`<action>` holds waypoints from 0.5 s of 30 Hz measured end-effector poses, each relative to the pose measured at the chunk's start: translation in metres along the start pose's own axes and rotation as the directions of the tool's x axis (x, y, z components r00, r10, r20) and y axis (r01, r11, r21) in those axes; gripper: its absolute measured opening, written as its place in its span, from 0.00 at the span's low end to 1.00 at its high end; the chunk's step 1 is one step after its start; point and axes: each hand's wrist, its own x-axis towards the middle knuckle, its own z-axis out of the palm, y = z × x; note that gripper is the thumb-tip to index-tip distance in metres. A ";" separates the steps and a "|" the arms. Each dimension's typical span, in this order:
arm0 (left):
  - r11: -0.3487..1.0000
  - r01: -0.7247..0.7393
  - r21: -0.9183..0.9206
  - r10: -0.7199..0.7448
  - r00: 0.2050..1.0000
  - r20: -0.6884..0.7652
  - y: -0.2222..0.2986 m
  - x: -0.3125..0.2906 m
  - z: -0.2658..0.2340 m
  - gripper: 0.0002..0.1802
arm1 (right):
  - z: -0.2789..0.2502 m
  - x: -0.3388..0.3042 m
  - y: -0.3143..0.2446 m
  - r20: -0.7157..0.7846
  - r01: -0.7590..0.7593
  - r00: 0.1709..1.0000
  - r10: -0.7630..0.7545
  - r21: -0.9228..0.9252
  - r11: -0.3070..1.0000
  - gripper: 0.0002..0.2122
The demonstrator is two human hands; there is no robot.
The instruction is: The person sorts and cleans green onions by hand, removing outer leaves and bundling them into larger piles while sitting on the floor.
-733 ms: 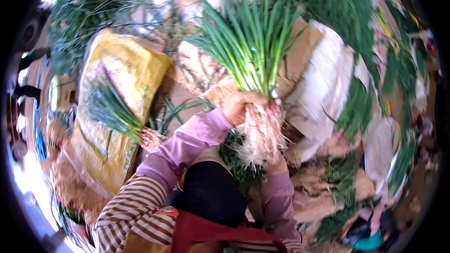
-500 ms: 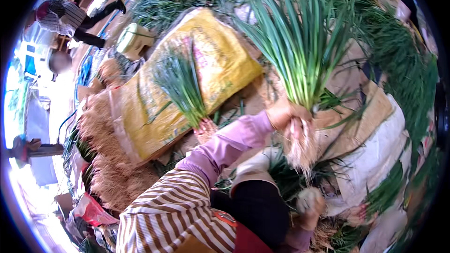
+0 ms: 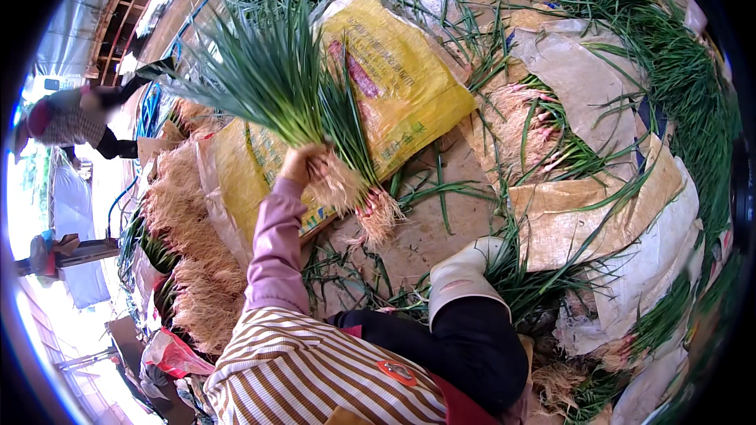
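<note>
My left hand (image 3: 301,164) is closed around a bunch of green onions (image 3: 287,102) just above the pale, stringy roots. It holds the bunch over a yellow printed sack (image 3: 398,83), with the leaves fanning toward the upper left. Beside it, a smaller bunch of green onions (image 3: 350,134) lies on the sack, its reddish bulbs and roots hanging past the near edge. My right hand is out of sight.
Rooty onion bundles (image 3: 197,267) are stacked at the left. More onions (image 3: 535,130) lie among brown and white sheets (image 3: 579,220) at the right. Heaped green leaves (image 3: 677,94) line the far right. My white boot (image 3: 465,271) stands near the middle. Another person (image 3: 75,118) is at the upper left.
My left hand has carried the onion bunch leftward from the right side to over the yellow sack. My right hand has dropped out of view. The other person has moved farther left.
</note>
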 end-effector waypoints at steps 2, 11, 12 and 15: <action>0.977 0.195 -0.092 -0.205 0.973 -0.110 -0.047 -0.009 -0.027 0.10 | 0.001 0.000 -0.005 0.038 -0.155 0.988 0.151 0.155 0.976 0.12; 0.921 0.369 0.128 -0.324 0.905 -0.276 -0.198 -0.032 -0.109 0.05 | -0.005 -0.001 0.002 -0.032 -0.029 0.999 0.025 -0.109 0.994 0.13; 0.926 0.299 0.232 -0.235 0.934 -0.268 -0.191 -0.036 -0.103 0.05 | -0.019 -0.001 -0.029 -0.035 -0.190 0.981 0.192 0.039 0.981 0.13; 0.910 0.274 0.312 -0.169 0.930 -0.326 -0.191 -0.036 -0.110 0.03 | -0.008 0.002 -0.023 -0.053 -0.178 0.982 0.183 0.082 0.981 0.13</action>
